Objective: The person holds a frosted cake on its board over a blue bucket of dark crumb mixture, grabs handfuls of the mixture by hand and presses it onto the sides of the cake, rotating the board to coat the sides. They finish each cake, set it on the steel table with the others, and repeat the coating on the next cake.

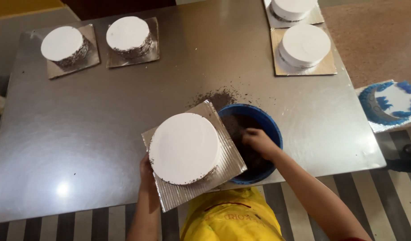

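My left hand (146, 172) holds up a square silver cake board (232, 158) from beneath, tilted toward a blue bowl (267, 125). On the board sits a round white-iced cake (184, 147) with dark crumbs along its lower edge. My right hand (259, 142) reaches into the blue bowl, its fingers down in the dark chocolate crumbs (237, 126) there. Whether it holds crumbs is hidden.
A steel table (80, 134) carries two crumb-sided white cakes (62, 43) (128, 33) at the back left and two plain white cakes (304, 44) (293, 8) at the back right. Spilled crumbs (219, 96) lie behind the bowl. A blue-decorated cake (388, 105) sits off the right edge.
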